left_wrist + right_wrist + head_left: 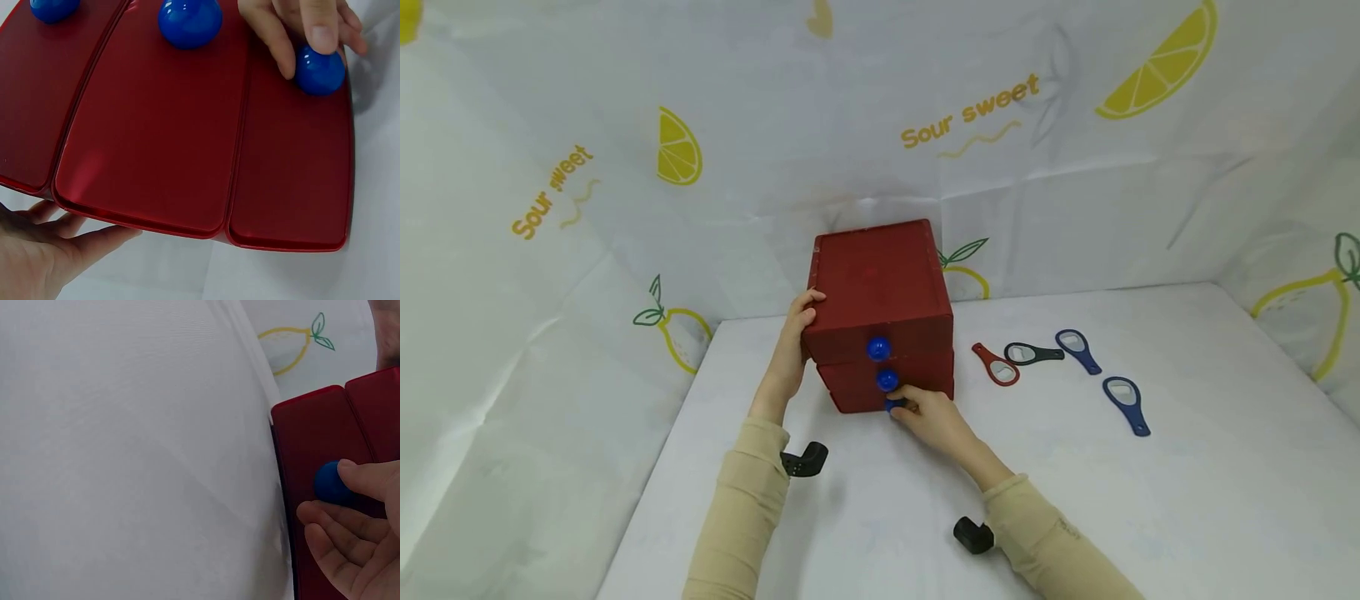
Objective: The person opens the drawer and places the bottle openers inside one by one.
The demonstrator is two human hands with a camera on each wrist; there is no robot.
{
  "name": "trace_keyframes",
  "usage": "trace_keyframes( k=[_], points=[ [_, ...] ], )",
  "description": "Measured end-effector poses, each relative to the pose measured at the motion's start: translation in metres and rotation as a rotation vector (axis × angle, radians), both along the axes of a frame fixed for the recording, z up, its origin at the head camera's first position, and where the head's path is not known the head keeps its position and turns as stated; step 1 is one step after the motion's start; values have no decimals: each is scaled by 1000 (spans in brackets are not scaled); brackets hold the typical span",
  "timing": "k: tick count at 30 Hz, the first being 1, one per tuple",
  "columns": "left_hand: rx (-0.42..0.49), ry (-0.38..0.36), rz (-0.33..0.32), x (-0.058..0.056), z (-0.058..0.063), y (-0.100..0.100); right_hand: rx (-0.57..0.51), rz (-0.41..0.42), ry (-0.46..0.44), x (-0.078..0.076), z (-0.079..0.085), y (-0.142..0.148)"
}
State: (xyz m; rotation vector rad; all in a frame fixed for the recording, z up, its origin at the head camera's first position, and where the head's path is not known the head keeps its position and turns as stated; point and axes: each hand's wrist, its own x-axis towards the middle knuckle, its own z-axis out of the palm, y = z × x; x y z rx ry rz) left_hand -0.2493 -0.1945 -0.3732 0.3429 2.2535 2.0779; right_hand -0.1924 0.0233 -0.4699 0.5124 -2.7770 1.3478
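The red drawer box sits on the white tabletop. The left hand rests against the box's left side, fingers extended, while the right hand pinches the lowest blue knob.

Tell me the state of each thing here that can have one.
Top drawer, looks shut
Middle drawer, looks shut
Bottom drawer, looks shut
Top blue knob, untouched
Middle blue knob, untouched
Bottom blue knob, pinched
Right hand, pinching that knob
Left hand, against the side of the red drawer unit
Red tool, lying flat on the table
Black tool, lying flat
Farther blue tool, lying flat
Nearer blue tool, lying flat
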Motion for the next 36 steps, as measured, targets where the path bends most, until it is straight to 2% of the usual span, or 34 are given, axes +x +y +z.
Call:
trace_keyframes(
  k=[5, 10, 20, 36],
  points=[
    [6, -7, 1, -1, 1, -1, 13, -26, 8, 2, 0, -3],
    [9, 6, 15, 0, 2, -2, 10, -2, 21, 9, 1, -3],
    [15, -17, 11, 1, 1, 1, 17, 38, 24, 40, -2, 5],
    [16, -5, 7, 1, 0, -1, 159, 70, 66, 68, 1, 8]
  ],
)
